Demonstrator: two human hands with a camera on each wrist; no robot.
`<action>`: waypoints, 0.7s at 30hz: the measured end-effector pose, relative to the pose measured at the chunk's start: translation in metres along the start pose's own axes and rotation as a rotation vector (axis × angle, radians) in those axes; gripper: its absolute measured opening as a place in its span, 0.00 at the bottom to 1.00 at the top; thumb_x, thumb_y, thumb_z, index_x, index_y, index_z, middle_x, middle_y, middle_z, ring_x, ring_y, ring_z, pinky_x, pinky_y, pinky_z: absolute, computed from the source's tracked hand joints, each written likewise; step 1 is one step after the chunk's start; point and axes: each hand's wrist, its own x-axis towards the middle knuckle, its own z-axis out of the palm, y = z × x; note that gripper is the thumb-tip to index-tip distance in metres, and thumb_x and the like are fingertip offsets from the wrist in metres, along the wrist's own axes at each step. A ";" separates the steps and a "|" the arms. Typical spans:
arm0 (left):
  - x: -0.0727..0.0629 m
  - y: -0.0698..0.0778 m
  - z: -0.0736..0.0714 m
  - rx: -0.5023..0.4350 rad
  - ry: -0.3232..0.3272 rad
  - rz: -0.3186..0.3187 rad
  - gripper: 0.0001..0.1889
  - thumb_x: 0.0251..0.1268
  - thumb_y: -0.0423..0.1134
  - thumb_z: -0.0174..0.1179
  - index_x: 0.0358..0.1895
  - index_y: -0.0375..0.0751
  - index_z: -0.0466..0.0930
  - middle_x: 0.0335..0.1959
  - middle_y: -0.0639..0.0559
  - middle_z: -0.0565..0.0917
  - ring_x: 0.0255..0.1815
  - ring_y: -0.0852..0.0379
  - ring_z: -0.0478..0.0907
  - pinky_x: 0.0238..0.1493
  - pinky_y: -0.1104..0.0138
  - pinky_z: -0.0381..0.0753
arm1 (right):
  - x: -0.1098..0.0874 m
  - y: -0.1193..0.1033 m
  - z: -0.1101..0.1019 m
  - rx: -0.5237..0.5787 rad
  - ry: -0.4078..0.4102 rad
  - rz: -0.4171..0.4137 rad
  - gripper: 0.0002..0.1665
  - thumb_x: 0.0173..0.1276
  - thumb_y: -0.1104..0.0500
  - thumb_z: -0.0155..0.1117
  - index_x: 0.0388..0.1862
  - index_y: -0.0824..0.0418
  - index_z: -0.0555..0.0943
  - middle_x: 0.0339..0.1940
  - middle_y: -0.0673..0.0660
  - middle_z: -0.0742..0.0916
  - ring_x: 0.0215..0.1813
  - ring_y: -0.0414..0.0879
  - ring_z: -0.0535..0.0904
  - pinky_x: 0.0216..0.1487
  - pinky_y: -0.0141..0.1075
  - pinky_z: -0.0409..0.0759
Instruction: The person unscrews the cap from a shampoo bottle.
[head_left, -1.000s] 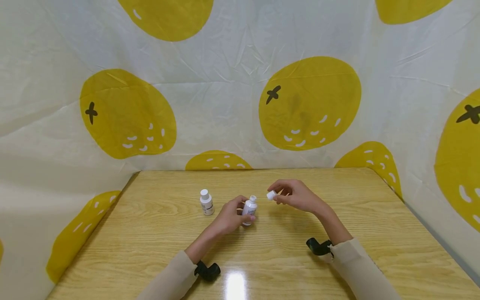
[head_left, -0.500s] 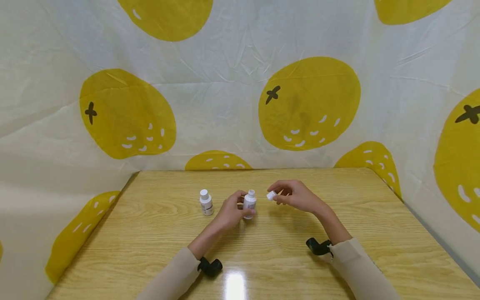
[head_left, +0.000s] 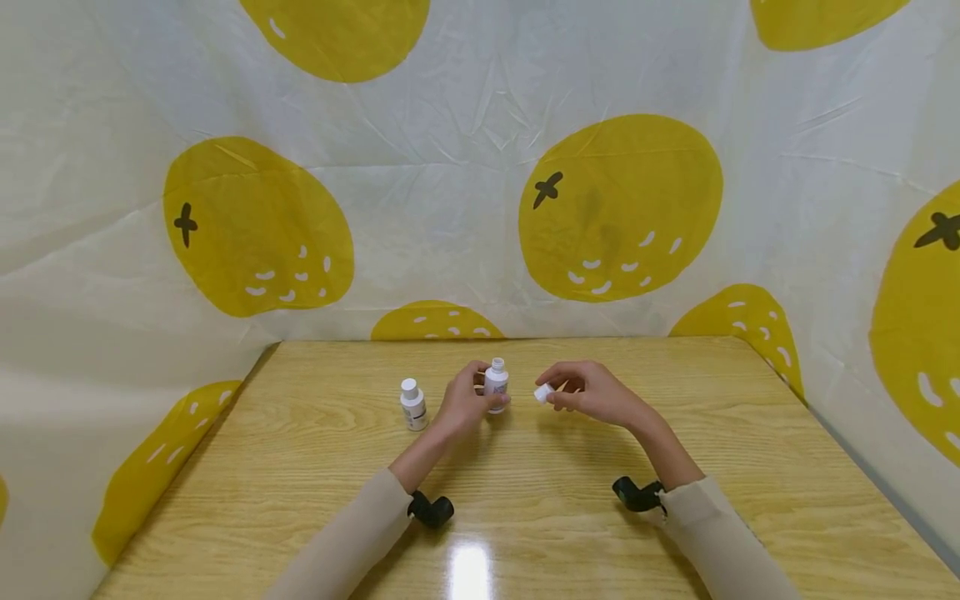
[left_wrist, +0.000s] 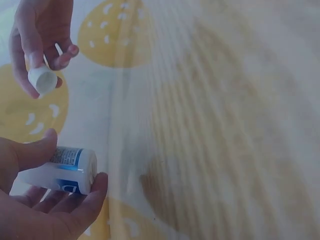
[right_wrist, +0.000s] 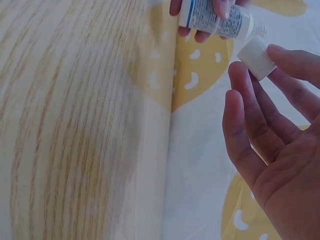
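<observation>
In the head view my left hand (head_left: pixel 463 402) grips a small white bottle (head_left: pixel 496 382) by its sides, thumb in front; the bottle is upright and its neck is bare. Blue and printed label parts show on this bottle (left_wrist: pixel 70 170) in the left wrist view. Just to the right, my right hand (head_left: pixel 592 392) pinches a white screw cap (head_left: pixel 543 392) between thumb and fingertips, apart from the bottle. The cap's (left_wrist: pixel 44 80) hollow side faces the left wrist camera. A second white bottle (head_left: pixel 413 406), capped, stands upright on the table left of my left hand.
The wooden table (head_left: pixel 555 517) reaches back to a white cloth (head_left: pixel 427 233) printed with yellow fruit, which hangs behind and on both sides. Black wrist devices (head_left: pixel 431 509) sit at both sleeve cuffs.
My left hand has moved the open bottle away from me, toward the back of the table. The right hand with the cap has stayed nearly still, and so has the capped bottle.
</observation>
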 end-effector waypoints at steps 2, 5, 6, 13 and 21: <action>0.005 0.000 0.001 -0.008 0.022 -0.004 0.27 0.64 0.34 0.72 0.65 0.37 0.74 0.58 0.37 0.83 0.59 0.40 0.84 0.58 0.52 0.85 | 0.000 0.001 0.000 0.002 -0.004 0.001 0.15 0.74 0.62 0.65 0.58 0.62 0.84 0.44 0.62 0.90 0.41 0.64 0.86 0.41 0.49 0.87; 0.012 0.000 0.004 -0.024 0.042 -0.009 0.26 0.64 0.32 0.72 0.64 0.37 0.74 0.56 0.37 0.83 0.59 0.40 0.84 0.58 0.52 0.85 | 0.000 0.001 0.000 -0.001 -0.009 0.003 0.15 0.74 0.62 0.65 0.58 0.63 0.84 0.44 0.62 0.90 0.41 0.64 0.86 0.41 0.48 0.87; 0.014 0.000 0.004 -0.029 0.044 -0.011 0.26 0.64 0.32 0.72 0.63 0.37 0.74 0.56 0.37 0.83 0.60 0.40 0.84 0.58 0.52 0.85 | 0.000 0.001 0.000 -0.003 -0.011 0.003 0.15 0.74 0.62 0.65 0.58 0.63 0.84 0.45 0.62 0.90 0.41 0.65 0.86 0.41 0.48 0.87; 0.028 -0.001 0.011 -0.063 0.047 -0.012 0.25 0.65 0.32 0.71 0.63 0.40 0.75 0.60 0.36 0.83 0.62 0.38 0.83 0.61 0.49 0.83 | 0.001 0.002 0.001 -0.002 -0.009 0.017 0.15 0.74 0.61 0.65 0.57 0.62 0.84 0.45 0.62 0.90 0.42 0.63 0.87 0.40 0.47 0.87; 0.041 -0.003 0.016 -0.092 0.090 -0.020 0.27 0.65 0.31 0.71 0.67 0.39 0.74 0.62 0.34 0.82 0.65 0.37 0.81 0.62 0.49 0.83 | 0.000 0.003 0.002 0.001 -0.021 0.022 0.18 0.75 0.60 0.64 0.59 0.66 0.83 0.45 0.63 0.89 0.42 0.65 0.87 0.43 0.55 0.87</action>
